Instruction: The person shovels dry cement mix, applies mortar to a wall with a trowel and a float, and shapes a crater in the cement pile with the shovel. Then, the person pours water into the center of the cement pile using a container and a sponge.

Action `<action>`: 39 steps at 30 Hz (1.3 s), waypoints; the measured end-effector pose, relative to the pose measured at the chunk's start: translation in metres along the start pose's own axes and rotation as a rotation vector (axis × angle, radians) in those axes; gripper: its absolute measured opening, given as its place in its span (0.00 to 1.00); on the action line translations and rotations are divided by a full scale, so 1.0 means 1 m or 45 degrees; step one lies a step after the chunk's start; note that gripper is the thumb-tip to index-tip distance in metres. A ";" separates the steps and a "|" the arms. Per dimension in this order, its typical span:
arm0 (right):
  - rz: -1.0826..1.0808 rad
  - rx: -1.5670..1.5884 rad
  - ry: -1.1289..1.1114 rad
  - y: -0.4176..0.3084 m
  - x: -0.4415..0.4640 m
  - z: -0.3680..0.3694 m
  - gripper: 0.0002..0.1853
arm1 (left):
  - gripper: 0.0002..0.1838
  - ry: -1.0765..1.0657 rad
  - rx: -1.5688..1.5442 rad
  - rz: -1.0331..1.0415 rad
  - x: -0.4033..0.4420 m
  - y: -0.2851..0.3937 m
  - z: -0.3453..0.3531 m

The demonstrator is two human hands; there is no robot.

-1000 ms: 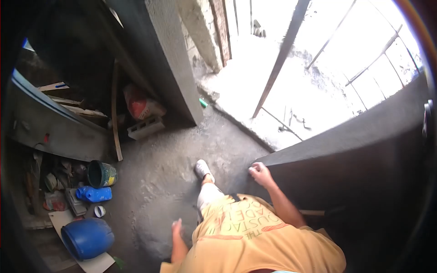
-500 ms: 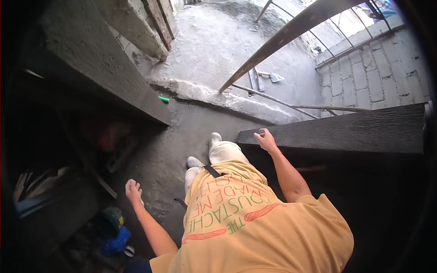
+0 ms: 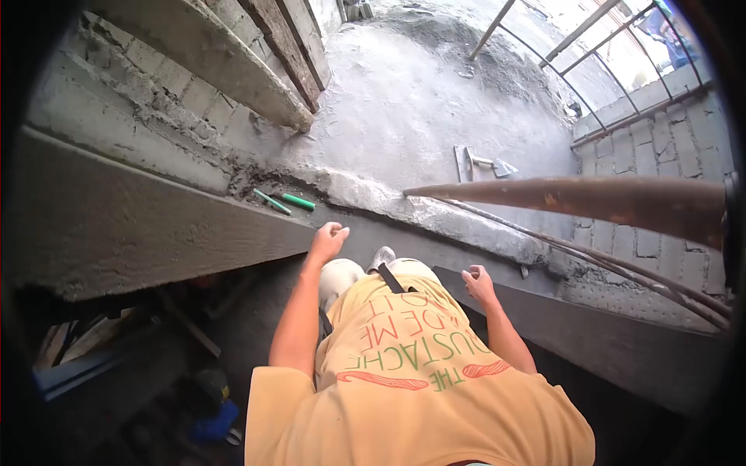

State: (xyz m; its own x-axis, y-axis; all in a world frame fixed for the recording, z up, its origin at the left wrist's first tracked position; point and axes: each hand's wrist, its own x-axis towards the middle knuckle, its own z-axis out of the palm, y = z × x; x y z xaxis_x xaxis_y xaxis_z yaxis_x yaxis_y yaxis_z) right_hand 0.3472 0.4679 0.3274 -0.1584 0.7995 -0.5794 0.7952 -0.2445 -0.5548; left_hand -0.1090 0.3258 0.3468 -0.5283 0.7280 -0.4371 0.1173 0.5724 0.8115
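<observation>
My left hand (image 3: 330, 239) is in front of me with loosely bent fingers and nothing visible in it. It is close to the end of a dark grey plastered beam (image 3: 163, 225), short of a green tube (image 3: 298, 202) and a thinner pale green stick (image 3: 272, 201). My right hand (image 3: 479, 284) hovers over the dark sill on the right (image 3: 544, 307), thumb and fingers apart, also holding nothing I can see. Beyond the raised concrete edge (image 3: 365, 193), a pointed trowel (image 3: 505, 168) lies on the floor beside flat strips.
A rusty metal pole (image 3: 575, 198) slants across on the right, above thinner bars (image 3: 606, 260). A block wall (image 3: 645, 144) stands behind them. Wooden boards (image 3: 284, 46) lean at upper left. Dim clutter, including a blue object (image 3: 214, 423), is at lower left. A person (image 3: 672, 39) is partly visible at far right.
I have moved forward, closer to the concrete edge. My left hand has come up and inward from low on the left. Both green pieces now show, and the pole looks closer and more level.
</observation>
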 end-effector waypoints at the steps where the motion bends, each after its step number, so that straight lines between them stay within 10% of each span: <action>1: 0.000 0.079 -0.006 -0.007 0.008 -0.007 0.28 | 0.27 -0.025 0.037 0.064 0.022 0.029 0.008; 12: 0.074 0.107 0.210 -0.006 0.062 0.000 0.25 | 0.29 -0.419 0.525 0.350 0.250 0.191 0.081; 16: 0.555 1.082 0.256 -0.038 0.059 0.045 0.26 | 0.28 -0.408 0.461 0.119 0.371 0.171 0.020; 18: 1.094 0.603 0.235 -0.098 0.033 0.063 0.23 | 0.27 -0.274 0.433 -0.044 0.396 0.141 -0.031; 21: 0.657 0.318 0.062 -0.136 0.016 0.080 0.28 | 0.26 -0.131 0.499 -0.167 0.409 0.133 -0.112; 26: 0.776 0.362 -0.034 -0.261 0.034 0.066 0.26 | 0.21 0.066 0.416 -0.478 0.439 0.076 -0.204; 39: 0.803 0.666 0.124 -0.289 0.212 0.061 0.26 | 0.20 -0.206 0.424 -0.659 0.530 0.217 -0.162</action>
State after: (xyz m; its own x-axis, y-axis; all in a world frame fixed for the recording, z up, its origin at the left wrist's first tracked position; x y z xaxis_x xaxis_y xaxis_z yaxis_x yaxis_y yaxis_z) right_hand 0.0483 0.6741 0.3286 0.2976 0.4648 -0.8339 0.3386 -0.8681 -0.3630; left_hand -0.4996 0.7748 0.3537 -0.4560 0.3587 -0.8145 0.1497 0.9331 0.3271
